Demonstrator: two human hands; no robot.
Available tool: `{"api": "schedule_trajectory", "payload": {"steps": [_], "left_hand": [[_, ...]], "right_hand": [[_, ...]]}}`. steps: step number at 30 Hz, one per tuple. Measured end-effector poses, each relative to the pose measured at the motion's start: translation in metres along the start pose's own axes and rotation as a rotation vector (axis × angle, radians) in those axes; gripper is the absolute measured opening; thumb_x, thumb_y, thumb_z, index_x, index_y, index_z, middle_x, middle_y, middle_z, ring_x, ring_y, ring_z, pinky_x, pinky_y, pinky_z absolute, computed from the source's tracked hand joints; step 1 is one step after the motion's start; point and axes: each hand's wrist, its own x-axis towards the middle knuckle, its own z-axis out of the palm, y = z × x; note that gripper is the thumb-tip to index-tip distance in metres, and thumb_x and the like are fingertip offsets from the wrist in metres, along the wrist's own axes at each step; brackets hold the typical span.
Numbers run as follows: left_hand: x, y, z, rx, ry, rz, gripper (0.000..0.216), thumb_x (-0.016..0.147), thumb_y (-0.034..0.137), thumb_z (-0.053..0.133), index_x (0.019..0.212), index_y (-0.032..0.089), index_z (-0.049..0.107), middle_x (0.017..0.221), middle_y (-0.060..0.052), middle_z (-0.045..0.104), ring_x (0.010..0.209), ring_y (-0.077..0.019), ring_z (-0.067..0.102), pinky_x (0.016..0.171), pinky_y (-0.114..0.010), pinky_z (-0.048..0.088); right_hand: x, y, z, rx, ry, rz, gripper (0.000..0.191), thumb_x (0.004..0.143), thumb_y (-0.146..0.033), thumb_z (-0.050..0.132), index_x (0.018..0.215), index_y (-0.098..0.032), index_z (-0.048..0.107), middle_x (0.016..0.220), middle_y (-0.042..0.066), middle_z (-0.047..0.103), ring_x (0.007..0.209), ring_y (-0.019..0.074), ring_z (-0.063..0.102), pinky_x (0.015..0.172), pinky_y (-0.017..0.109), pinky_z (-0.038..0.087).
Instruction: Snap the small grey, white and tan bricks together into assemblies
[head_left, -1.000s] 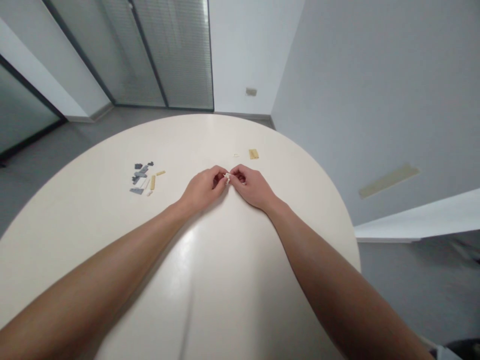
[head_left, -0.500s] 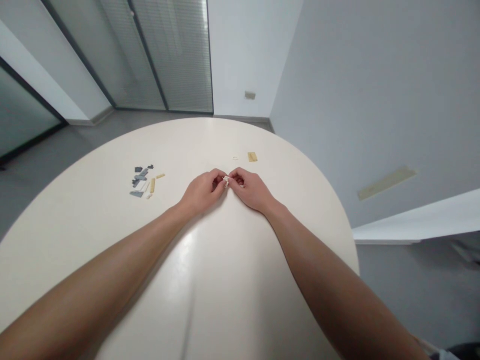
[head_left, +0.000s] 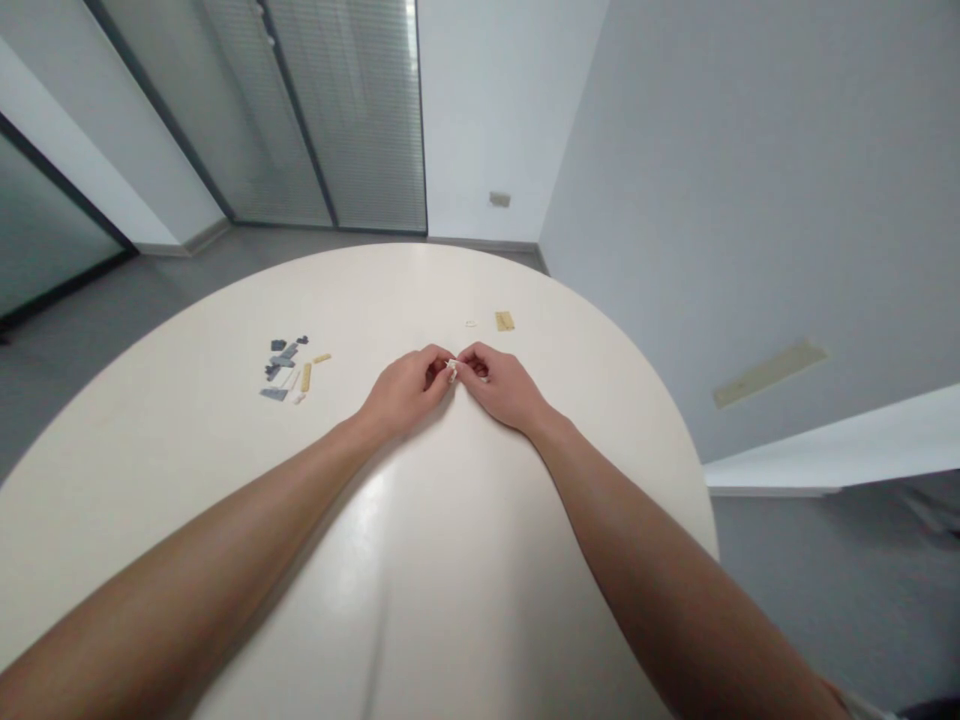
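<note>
Between my two hands, above the middle of the table, is a small white piece [head_left: 453, 367], partly hidden by the fingers. My left hand [head_left: 409, 388] pinches it from the left with thumb and forefinger. From the right, my right hand [head_left: 501, 382] pinches the same piece, its other fingers curled in. The piece is too small for me to tell its exact kind. Beyond the right hand lie a tiny white part [head_left: 470, 323] and a flat tan square piece [head_left: 505, 321].
A loose group of small grey pieces [head_left: 282, 360] lies on the left of the round white table [head_left: 442, 560], with yellow strips [head_left: 306, 377] and white bits beside it. Walls and a glass partition [head_left: 345, 120] stand behind the table.
Both hands keep their pinch on the white piece, which is turned slightly between the fingers. The whole view has shifted a little, so the table sits slightly lower.
</note>
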Motion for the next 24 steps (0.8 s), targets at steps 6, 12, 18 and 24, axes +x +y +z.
{"api": "schedule_trajectory", "payload": {"steps": [6, 12, 18, 24], "left_hand": [[0.0000, 0.0007, -0.0005, 0.010, -0.008, -0.003, 0.027, 0.097, 0.038, 0.048, 0.107, 0.019, 0.064, 0.087, -0.005, 0.071, 0.072, -0.0178, 0.059, 0.066, -0.031, 0.041], [0.0000, 0.0010, -0.0010, 0.010, -0.008, -0.006, 0.026, 0.097, 0.037, 0.048, 0.108, 0.020, 0.064, 0.087, -0.005, 0.072, 0.072, -0.0178, 0.060, 0.065, -0.031, 0.042], [-0.0005, 0.0018, -0.0013, 0.001, -0.004, -0.005, 0.027, 0.097, 0.039, 0.048, 0.107, 0.020, 0.064, 0.087, -0.004, 0.071, 0.072, -0.0179, 0.060, 0.065, -0.031, 0.042], [0.0000, 0.0029, -0.0020, -0.028, -0.006, -0.019, 0.031, 0.100, 0.042, 0.045, 0.106, 0.020, 0.065, 0.091, -0.005, 0.073, 0.079, -0.0198, 0.063, 0.071, -0.033, 0.044]], "right_hand": [[-0.0006, -0.0013, -0.0007, -0.006, 0.002, 0.009, 0.020, 0.095, -0.037, 0.054, 0.098, -0.021, 0.065, 0.089, 0.002, 0.073, 0.078, 0.0162, 0.063, 0.072, 0.029, 0.044], [-0.0006, -0.0010, -0.0005, -0.006, 0.002, 0.006, 0.019, 0.095, -0.037, 0.054, 0.098, -0.021, 0.065, 0.089, 0.002, 0.073, 0.078, 0.0161, 0.063, 0.071, 0.029, 0.044], [-0.0008, -0.0017, -0.0008, -0.010, -0.003, 0.010, 0.020, 0.096, -0.038, 0.053, 0.099, -0.021, 0.065, 0.090, 0.002, 0.073, 0.079, 0.0164, 0.064, 0.072, 0.029, 0.044], [-0.0004, -0.0032, -0.0009, -0.020, -0.006, 0.006, 0.022, 0.097, -0.040, 0.053, 0.098, -0.021, 0.065, 0.090, 0.003, 0.073, 0.079, 0.0166, 0.063, 0.072, 0.029, 0.044]]}}
